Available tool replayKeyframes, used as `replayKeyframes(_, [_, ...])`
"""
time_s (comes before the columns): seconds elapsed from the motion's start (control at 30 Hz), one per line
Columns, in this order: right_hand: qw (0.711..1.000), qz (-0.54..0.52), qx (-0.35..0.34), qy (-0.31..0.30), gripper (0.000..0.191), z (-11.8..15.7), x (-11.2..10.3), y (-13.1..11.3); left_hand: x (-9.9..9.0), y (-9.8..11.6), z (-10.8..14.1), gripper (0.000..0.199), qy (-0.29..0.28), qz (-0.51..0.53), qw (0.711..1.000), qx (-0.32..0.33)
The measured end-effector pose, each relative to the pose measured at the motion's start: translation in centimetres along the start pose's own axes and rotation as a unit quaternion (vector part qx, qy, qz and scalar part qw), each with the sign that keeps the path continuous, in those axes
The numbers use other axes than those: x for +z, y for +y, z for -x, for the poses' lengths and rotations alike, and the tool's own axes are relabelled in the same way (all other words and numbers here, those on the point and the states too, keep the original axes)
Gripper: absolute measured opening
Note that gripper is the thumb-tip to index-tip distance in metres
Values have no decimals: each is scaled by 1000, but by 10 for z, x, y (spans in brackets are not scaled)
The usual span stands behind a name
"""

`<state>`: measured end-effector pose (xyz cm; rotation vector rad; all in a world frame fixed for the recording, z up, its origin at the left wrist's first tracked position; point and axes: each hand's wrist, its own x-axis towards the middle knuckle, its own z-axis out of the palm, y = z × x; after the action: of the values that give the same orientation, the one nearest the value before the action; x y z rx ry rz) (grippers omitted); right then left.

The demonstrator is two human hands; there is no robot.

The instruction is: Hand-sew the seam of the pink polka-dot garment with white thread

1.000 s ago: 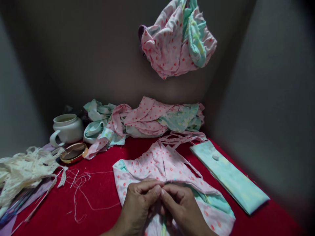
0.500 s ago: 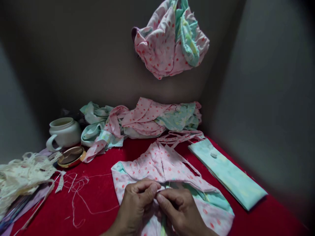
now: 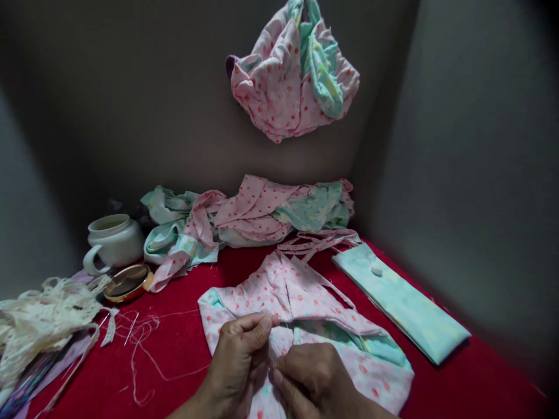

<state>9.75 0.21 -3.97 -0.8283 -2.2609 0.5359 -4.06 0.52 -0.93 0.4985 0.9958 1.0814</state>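
A pink cloth piece (image 3: 262, 294) with red dots and a mint green lining lies spread under both hands. My left hand (image 3: 238, 358) pinches the edge of its opening between thumb and forefinger. Just right of it and a little lower, my right hand (image 3: 317, 375) is closed, thumb pressed to the fingers over the cloth. What sits in that pinch is too small or hidden to make out. A loose tangle of pale thread (image 3: 142, 329) lies to the left on the red cloth, with a thin needle-like pin (image 3: 131, 329) on it.
Cream lace (image 3: 48, 320) lies at the left, near a round gold-rimmed lid (image 3: 128, 283) and a white mug (image 3: 116, 240). Crumpled fabric (image 3: 257, 209) lines the back. A folded mint cloth (image 3: 402, 302) rests at right. A pink-and-green cloth item (image 3: 279, 87) hangs above.
My right hand has drawn down and away from my left fingertips, which it nearly touched before. My left hand keeps its pinch on the cloth edge. The view has shifted slightly.
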Motion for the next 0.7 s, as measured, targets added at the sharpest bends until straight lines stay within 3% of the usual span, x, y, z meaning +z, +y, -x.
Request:
replayKeyframes(0.1, [999, 23, -30, 2, 26, 1, 0, -2, 0, 1, -2, 44, -1, 0, 1000, 13])
replayKeyframes(0.2, [999, -30, -16, 29, 20, -2, -6, -8, 0, 0, -2, 41, -10, 1, 1000, 25])
replayKeyframes(0.37, [995, -70, 58, 44, 46, -6, -14, -9, -4, -2, -3, 35, -33, -2, 999, 42])
replayKeyframes(0.47, [998, 11, -45, -29, 45, -2, -12, -10, -6, 0, -6, 31, -48, -7, 998, 45])
replayKeyframes(0.57, [978, 101, -168, -76, 39, 5, -14, -18, -7, 3, -9, 24, -60, -14, 997, 46])
replayKeyframes(0.63, [973, 111, -189, -68, 35, 8, -19, -26, -8, 4, -9, 22, -68, -18, 996, 52])
replayKeyframes(0.7, [984, 66, -166, -15, 28, 10, -26, -32, -8, 3, -8, 22, -76, -23, 995, 60])
